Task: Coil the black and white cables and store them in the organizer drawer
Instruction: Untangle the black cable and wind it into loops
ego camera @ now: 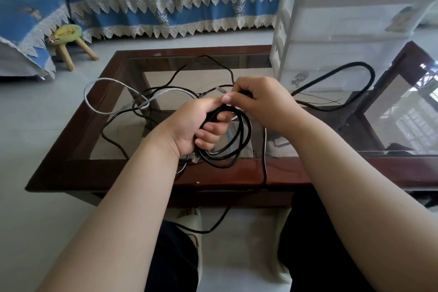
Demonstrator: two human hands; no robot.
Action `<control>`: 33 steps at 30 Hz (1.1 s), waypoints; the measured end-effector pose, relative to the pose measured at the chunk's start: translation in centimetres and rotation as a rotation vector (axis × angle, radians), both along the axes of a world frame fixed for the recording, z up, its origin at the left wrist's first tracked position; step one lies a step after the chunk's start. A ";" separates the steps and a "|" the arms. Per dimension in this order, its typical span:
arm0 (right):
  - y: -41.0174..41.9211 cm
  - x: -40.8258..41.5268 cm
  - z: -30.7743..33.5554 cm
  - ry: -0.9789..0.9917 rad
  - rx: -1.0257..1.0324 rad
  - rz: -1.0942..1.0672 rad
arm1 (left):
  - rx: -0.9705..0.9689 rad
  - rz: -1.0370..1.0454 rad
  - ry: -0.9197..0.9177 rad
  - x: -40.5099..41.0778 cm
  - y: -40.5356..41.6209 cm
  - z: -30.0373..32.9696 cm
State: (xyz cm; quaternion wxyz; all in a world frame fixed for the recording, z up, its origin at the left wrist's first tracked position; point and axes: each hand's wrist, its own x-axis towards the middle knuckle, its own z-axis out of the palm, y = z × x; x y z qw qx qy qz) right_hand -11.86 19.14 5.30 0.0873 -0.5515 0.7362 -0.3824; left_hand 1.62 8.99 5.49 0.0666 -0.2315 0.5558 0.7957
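Observation:
My left hand (199,125) grips a bundle of loops of the black cable (239,144) above the near side of the glass table. My right hand (260,102) pinches a strand of the same black cable just above the loops. The rest of that cable runs right in a big arc, and another length hangs over the table's front edge to the floor. A white cable (99,83) lies loose on the table's left side, tangled with thin black leads. The white plastic organizer drawer unit (343,38) stands at the table's back right with its drawers closed.
The glass-topped table has a dark wooden frame (113,170). A blue sofa (166,0) with lace trim runs along the back. A small wooden stool (68,40) stands on the floor at the left. My slippered feet are under the table's front edge.

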 end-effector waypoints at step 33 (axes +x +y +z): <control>-0.7 0.5 -0.5 -0.708 -0.198 -0.072 | 0.150 0.234 0.140 -0.5 0.5 0.9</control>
